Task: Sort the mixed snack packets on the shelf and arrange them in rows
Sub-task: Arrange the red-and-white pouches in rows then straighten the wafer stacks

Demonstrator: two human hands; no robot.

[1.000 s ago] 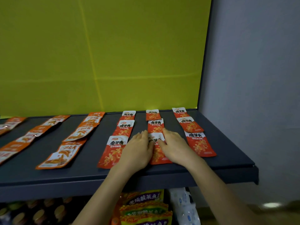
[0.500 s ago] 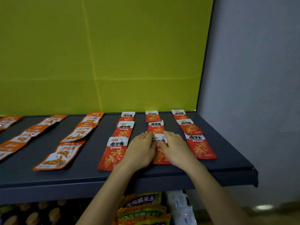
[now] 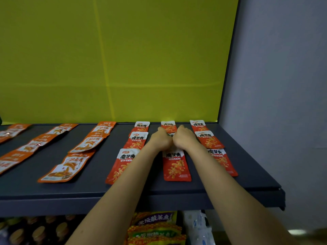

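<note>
Red snack packets lie in three rows running front to back on the right half of the dark shelf (image 3: pixel 247 181). The centre row's front packet (image 3: pixel 177 165) lies uncovered between my forearms. My left hand (image 3: pixel 159 139) and my right hand (image 3: pixel 186 138) rest side by side, fingers forward, on that row's middle packet (image 3: pixel 170 135), which is mostly hidden. Their fingertips reach the edges of the back packet (image 3: pixel 169 126). Orange-and-white packets (image 3: pixel 86 144) lie in slanted rows on the left half.
A yellow panel (image 3: pixel 123 59) backs the shelf and a grey wall (image 3: pixel 283 85) closes its right end. Below the shelf edge are purple and yellow bags (image 3: pixel 154 225), a white bag (image 3: pixel 196 227) and brown jars (image 3: pixel 35 230).
Both hands have slid from the centre row's front packet back to its middle packet. The front packet now lies uncovered.
</note>
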